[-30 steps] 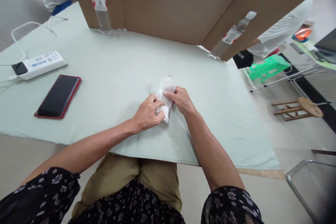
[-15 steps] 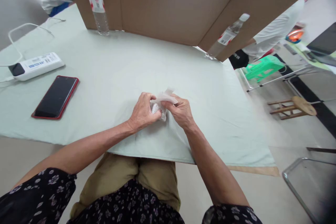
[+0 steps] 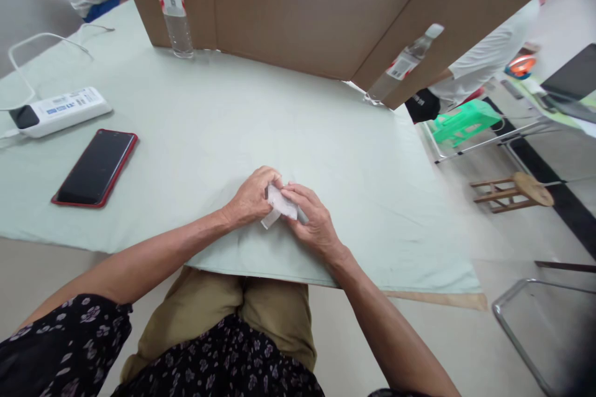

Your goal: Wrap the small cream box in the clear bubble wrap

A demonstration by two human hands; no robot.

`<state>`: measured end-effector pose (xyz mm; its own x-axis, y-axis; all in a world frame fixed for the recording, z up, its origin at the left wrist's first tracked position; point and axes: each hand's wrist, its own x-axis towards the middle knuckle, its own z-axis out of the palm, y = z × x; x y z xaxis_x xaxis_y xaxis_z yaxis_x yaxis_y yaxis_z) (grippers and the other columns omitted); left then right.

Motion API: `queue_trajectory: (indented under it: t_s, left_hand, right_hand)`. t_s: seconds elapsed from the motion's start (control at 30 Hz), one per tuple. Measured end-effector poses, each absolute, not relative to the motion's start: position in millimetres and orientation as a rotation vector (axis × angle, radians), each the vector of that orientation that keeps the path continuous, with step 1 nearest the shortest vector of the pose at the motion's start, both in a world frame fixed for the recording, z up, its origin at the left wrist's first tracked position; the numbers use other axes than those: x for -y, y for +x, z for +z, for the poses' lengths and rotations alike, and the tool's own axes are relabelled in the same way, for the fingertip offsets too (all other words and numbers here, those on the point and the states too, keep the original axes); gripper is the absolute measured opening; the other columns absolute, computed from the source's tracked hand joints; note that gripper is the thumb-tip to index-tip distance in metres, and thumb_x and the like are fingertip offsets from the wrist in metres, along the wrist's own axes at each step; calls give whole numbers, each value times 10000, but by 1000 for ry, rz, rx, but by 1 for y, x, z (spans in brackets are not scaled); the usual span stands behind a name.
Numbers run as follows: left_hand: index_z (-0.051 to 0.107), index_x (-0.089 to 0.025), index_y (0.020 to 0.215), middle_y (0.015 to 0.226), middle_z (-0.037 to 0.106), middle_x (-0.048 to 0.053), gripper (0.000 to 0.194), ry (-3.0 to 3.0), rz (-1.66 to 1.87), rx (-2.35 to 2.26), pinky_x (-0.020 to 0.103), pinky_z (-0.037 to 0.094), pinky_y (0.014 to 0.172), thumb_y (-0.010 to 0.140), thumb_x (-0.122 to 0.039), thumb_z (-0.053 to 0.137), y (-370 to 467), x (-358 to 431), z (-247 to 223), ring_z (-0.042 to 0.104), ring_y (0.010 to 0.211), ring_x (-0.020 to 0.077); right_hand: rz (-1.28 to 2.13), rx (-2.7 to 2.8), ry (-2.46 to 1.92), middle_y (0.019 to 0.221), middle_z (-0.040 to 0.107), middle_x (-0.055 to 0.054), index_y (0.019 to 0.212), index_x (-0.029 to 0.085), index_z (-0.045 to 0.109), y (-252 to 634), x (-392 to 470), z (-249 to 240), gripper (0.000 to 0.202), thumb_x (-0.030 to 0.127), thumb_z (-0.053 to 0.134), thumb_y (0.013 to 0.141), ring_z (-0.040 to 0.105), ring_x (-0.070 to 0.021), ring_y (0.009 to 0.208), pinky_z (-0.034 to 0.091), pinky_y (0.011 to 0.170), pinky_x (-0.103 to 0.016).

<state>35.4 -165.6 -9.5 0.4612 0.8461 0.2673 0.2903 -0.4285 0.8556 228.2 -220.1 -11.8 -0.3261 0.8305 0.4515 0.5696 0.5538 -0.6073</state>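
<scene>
Between my two hands, low over the near part of the cloth-covered table (image 3: 209, 118), is a small packet wrapped in whitish translucent plastic (image 3: 282, 201). A loose strip of the wrapping sticks out on its near side. My left hand (image 3: 255, 195) is closed on the packet's left end, thumb and fingers curled round it. From the right, my right hand (image 3: 313, 217) grips the other side, with fingers along the top edge and the thumb beneath. What lies inside the wrapping cannot be made out.
On the left lie a phone in a red case (image 3: 95, 167) and a white power strip (image 3: 63, 110) with cables. A cardboard screen (image 3: 288, 12) stands at the back, with one water bottle (image 3: 173, 6) left and another bottle (image 3: 405, 65) right. Beyond are people's white sleeves and a wooden stool (image 3: 516, 191).
The plastic has been folded down around the packet, and its loose strip now points toward me instead of away. My right hand has moved slightly lower and flattened against the packet's side.
</scene>
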Motion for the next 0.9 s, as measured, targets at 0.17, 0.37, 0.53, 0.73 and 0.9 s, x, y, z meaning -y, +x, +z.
queue_trajectory:
  t_s: [0.17, 0.37, 0.53, 0.73, 0.9]
  left_hand:
    - [603, -204, 1024, 1157, 647, 84, 314, 1995, 896, -875, 393, 521, 934, 710, -209, 610, 29, 163, -13, 632, 1078, 244]
    - [572, -155, 1238, 1293, 619, 156, 531, 2057, 890, -862, 449, 475, 1045, 717, -251, 616, 28, 155, -15, 592, 1207, 287]
    - [616, -183, 1201, 1090, 703, 73, 453, 1879, 725, -880, 353, 534, 847, 788, -360, 664, 23, 151, -6, 659, 954, 221]
    - [593, -174, 1267, 1116, 706, 79, 506, 1708, 744, -819, 320, 538, 809, 831, -416, 680, 23, 150, -6, 664, 954, 210]
    - [626, -156, 1130, 1036, 702, 75, 400, 1647, 720, -854, 300, 525, 730, 818, -402, 676, 25, 149, 0, 657, 860, 193]
  right_hand:
    - [465, 2000, -1184, 1275, 699, -89, 1218, 300, 709, 230, 211, -14, 342, 210, 588, 912, 635, -256, 1221, 516, 1060, -479]
    - [849, 1795, -1191, 1155, 732, -73, 1084, 250, 764, 240, 179, -1, 295, 448, 669, 888, 675, -229, 1094, 516, 1013, -404]
    - [1279, 1609, -1222, 956, 764, -37, 1010, 215, 781, 240, 165, 1, 329, 488, 697, 846, 685, -204, 927, 538, 863, -347]
    - [1307, 1521, -1295, 765, 695, -7, 908, 187, 764, 235, 168, -2, 376, 546, 680, 833, 589, -147, 667, 490, 648, -278]
    - [1271, 1500, -1254, 824, 698, -17, 954, 194, 747, 239, 173, 3, 390, 563, 662, 858, 622, -159, 754, 511, 705, -281]
